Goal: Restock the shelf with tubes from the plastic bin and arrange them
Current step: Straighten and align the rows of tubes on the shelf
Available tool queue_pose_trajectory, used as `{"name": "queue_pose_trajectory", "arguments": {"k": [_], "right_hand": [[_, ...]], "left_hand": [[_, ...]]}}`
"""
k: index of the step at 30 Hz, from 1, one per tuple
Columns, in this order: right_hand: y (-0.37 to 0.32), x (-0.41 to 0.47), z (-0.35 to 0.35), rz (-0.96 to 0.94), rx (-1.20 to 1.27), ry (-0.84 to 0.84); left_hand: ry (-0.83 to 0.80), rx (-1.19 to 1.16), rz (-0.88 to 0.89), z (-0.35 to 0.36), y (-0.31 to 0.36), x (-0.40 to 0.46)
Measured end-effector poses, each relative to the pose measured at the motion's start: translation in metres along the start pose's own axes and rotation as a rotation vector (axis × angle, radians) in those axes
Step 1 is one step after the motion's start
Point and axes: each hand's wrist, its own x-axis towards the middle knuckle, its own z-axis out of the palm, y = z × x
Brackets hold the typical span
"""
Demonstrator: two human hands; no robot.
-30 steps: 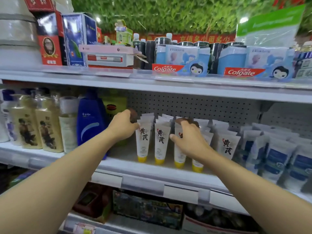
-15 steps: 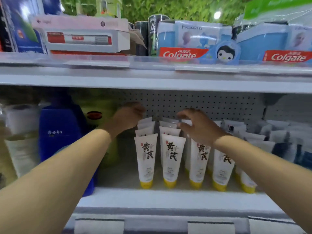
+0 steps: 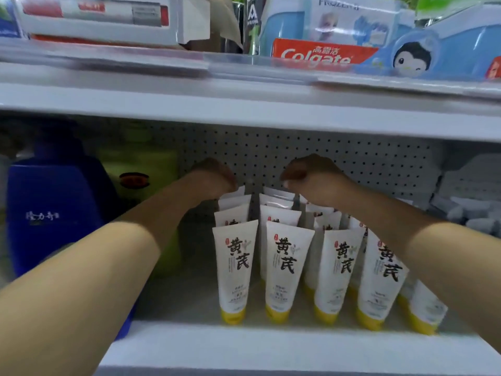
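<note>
Both arms reach deep into the white metal shelf (image 3: 271, 346), hands at the back rows near the perforated grey back panel (image 3: 352, 164).

Left hand (image 3: 214, 177) – fingers curled down over the top of the rearmost tube in the leftmost row; looks like contact with the crimped edge, but the hand is dark and slightly blurred, so whether it actually pinches the tube cannot be told.

Right hand (image 3: 314, 180) – same posture, fingers curled downward just above the tops of the rear tubes in the middle rows; grip likewise unclear. The two hands are apart, a gap of bare back panel between them.

The white plastic tubes with yellow caps and black Chinese lettering (image 3: 235, 270) stand cap-down on the shelf in about five rows running front to back, front ones lined up near the shelf lip. The rightmost row is partly hidden by the right forearm.

Left of the tubes: a large blue bottle (image 3: 54, 213) and a yellow-green bottle with a red label (image 3: 146, 191), both blurred. On the upper shelf – a red Colgate box (image 3: 317, 54) and a white carton with red stripe (image 3: 95, 14).
</note>
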Motion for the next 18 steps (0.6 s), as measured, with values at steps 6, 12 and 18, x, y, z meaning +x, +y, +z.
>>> {"name": "queue_pose_trajectory", "arguments": {"k": [6, 12, 18], "right_hand": [[0.001, 0.0, 0.012, -0.008, 0.05, -0.036], [0.001, 0.015, 0.009, 0.073, -0.038, -0.023], [0.003, 0.029, 0.015, 0.166, -0.163, -0.206]], "left_hand": [[0.064, 0.02, 0.065, -0.013, 0.001, -0.01], [-0.021, 0.095, 0.023, -0.008, 0.002, -0.004], [-0.102, 0.152, 0.001, -0.002, -0.002, 0.004]]}}
